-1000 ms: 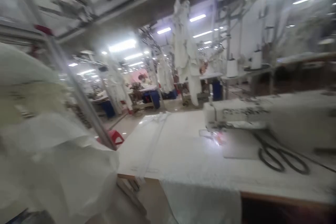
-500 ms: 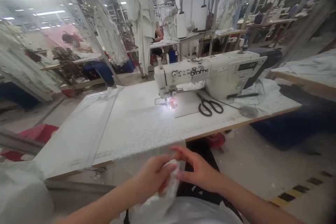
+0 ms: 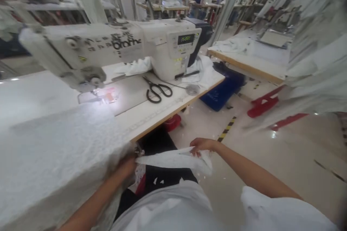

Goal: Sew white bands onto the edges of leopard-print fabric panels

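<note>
A narrow piece of white cloth [image 3: 165, 159] stretches between my two hands, above my lap and in front of the table edge. My left hand [image 3: 127, 166], smeared by motion, grips its left end beside the hanging fabric. On the right, my right hand [image 3: 201, 145] pinches the other end, and a loose tail droops below the fingers. White patterned fabric [image 3: 73, 140] lies over the table and falls past its front edge. Its far part reaches the lit needle area of a white sewing machine [image 3: 162, 48].
Black-handled scissors [image 3: 157, 91] lie on the white table [image 3: 151, 115] near the machine. A blue bin [image 3: 219, 94] stands beyond the table's right end. Another worktable [image 3: 246, 63] with white cloth is farther right, near hanging garments [image 3: 322, 68] and red metal legs [image 3: 264, 103].
My view has swung right and nearer the machine. My hands, close together before, are now apart, with the white cloth drawn out between them; the right hand has moved rightward and closed on it.
</note>
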### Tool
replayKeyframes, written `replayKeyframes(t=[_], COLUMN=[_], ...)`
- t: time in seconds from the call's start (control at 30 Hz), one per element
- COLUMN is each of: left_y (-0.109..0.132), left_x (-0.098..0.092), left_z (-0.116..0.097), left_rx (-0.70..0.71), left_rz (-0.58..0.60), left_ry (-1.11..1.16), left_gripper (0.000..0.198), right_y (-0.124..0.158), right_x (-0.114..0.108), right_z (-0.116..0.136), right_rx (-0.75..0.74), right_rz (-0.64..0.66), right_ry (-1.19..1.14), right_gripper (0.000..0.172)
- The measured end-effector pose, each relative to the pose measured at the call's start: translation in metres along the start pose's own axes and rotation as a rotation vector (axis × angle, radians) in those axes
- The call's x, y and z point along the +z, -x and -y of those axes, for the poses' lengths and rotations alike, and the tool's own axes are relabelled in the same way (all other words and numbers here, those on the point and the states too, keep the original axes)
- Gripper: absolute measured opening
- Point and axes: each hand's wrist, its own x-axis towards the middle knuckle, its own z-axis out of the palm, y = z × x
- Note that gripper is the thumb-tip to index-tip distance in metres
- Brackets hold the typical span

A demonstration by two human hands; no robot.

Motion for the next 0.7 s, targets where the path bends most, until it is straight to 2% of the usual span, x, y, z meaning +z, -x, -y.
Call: replayKeyframes(t=[0.07, 0.17, 0.23, 0.3, 0.4, 0.5, 0.57, 0.63, 0.7], left_y=[-0.020, -0.035, -0.036, -0.033, -0.024, -0.011, 0.000, 0.013, 0.026], left_x=[0.008, 0.025, 0.044, 0.061, 0.074, 0.071, 0.067, 0.064, 0.060], left_z=[0.016, 0.025, 0.026, 0.028, 0.037, 0.044, 0.043, 0.038, 0.026], left_rx=[-0.013, 0.012, 0.046, 0.063, 0.029, -0.018, -0.027, -0.017, 0.012], left_rz=[-0.036, -0.047, -0.003, 0.043, 0.038, -0.027, -0.081, -0.134, -0.186], left_ry=[-0.035, -0.033, -0.011, 0.013, 0.033, 0.049, 0.062, 0.070, 0.075], left_gripper=[0.018, 0.032, 0.035, 0.038, 0.047, 0.056, 0.057, 0.055, 0.051], right_y=[-0.003, -0.005, -0.007, -0.012, -0.019, -0.026, -0.030, -0.033, -0.034], right_x=[-0.006, -0.020, -0.026, -0.022, 0.010, 0.058, 0.083, 0.093, 0.091], right_z=[-0.017, -0.036, -0.048, -0.062, -0.081, -0.096, -0.103, -0.108, -0.112], right_rx=[0.016, 0.013, 0.007, -0.003, -0.051, -0.125, -0.163, -0.180, -0.176], right_rz=[-0.049, -0.172, -0.310, -0.475, -0.639, -0.612, -0.573, -0.564, -0.562], right_ry=[-0.007, -0.025, -0.036, -0.043, -0.047, -0.062, -0.082, -0.102, -0.118], right_gripper=[0.019, 0.018, 0.019, 0.022, 0.023, 0.020, 0.018, 0.018, 0.019])
